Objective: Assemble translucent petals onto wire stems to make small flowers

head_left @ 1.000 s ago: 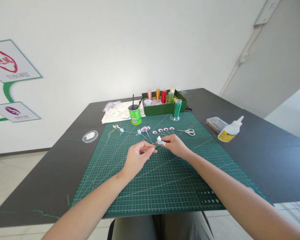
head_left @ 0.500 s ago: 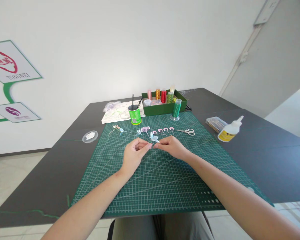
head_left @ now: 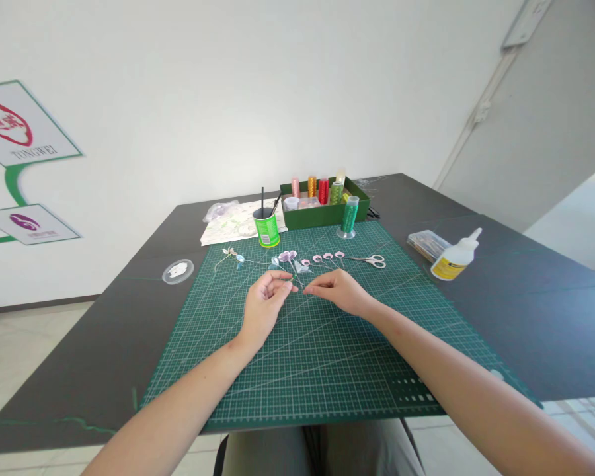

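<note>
Over the cutting mat, my right hand [head_left: 341, 291] pinches the lower end of a thin wire flower stem. A pale blue artificial flower [head_left: 302, 267] tops that stem and leans just beyond my fingertips. My left hand [head_left: 264, 299] is curled close by, thumb near the fingers; a small greenish bit shows at its tips, too small to make out. Lilac flowers [head_left: 287, 256] and another pale blue flower [head_left: 274, 262] lie just behind. Several pink round petals on wires [head_left: 328, 256] are lined up to the right, near the scissors [head_left: 375, 261].
The green cutting mat [head_left: 297, 370] covers the table's middle. A green can [head_left: 266, 229] with tools, a spool of green thread [head_left: 350, 215] and a green box [head_left: 317, 217] of spools stand behind. A glue bottle [head_left: 451, 260] is right, a small dish [head_left: 178, 271] left.
My left fingertips have drawn slightly left and loosened from their tighter pinch, away from the right hand's tips. The pale blue flower has turned and tilted. My right hand has hardly moved.
</note>
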The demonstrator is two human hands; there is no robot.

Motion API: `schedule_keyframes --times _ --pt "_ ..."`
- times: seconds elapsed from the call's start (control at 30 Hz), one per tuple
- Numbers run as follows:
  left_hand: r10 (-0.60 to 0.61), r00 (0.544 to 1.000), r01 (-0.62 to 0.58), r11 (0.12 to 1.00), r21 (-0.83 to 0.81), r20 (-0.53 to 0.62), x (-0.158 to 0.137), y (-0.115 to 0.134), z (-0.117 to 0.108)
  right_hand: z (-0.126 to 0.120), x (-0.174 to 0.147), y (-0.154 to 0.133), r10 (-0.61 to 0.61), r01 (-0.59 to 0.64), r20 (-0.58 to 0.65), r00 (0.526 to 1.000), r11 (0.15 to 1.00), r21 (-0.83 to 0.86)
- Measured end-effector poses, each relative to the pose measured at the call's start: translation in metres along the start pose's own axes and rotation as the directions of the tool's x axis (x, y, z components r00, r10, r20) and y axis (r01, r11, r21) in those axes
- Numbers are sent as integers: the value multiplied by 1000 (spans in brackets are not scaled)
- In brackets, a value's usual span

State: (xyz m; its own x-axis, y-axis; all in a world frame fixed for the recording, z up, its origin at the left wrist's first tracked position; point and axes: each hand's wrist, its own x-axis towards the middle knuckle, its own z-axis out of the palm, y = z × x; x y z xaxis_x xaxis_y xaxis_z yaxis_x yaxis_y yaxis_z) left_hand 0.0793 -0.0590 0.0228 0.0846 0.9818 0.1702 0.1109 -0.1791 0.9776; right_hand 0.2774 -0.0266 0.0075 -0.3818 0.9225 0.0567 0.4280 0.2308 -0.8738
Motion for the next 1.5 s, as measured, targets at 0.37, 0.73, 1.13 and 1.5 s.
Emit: schedule_keyframes --times 0.37,0.73,1.13,1.5 --pt "-35 998 35 999 -4 -44 1 0 1 0 -1 -1 7 -7 16 1000 1000 -4" --pt "-53 995 44 993 -108 -81 5 0 -2 -4 1 2 164 -48 -377 912 953 298" --pt "-76 997 75 987 -142 -1 -1 1 4 20 -12 -26 -41 107 -156 987 892 440" --pt "-88 995 93 988 -126 50 -8 6 11 30 -22 -38 76 5 -124 989 836 549"
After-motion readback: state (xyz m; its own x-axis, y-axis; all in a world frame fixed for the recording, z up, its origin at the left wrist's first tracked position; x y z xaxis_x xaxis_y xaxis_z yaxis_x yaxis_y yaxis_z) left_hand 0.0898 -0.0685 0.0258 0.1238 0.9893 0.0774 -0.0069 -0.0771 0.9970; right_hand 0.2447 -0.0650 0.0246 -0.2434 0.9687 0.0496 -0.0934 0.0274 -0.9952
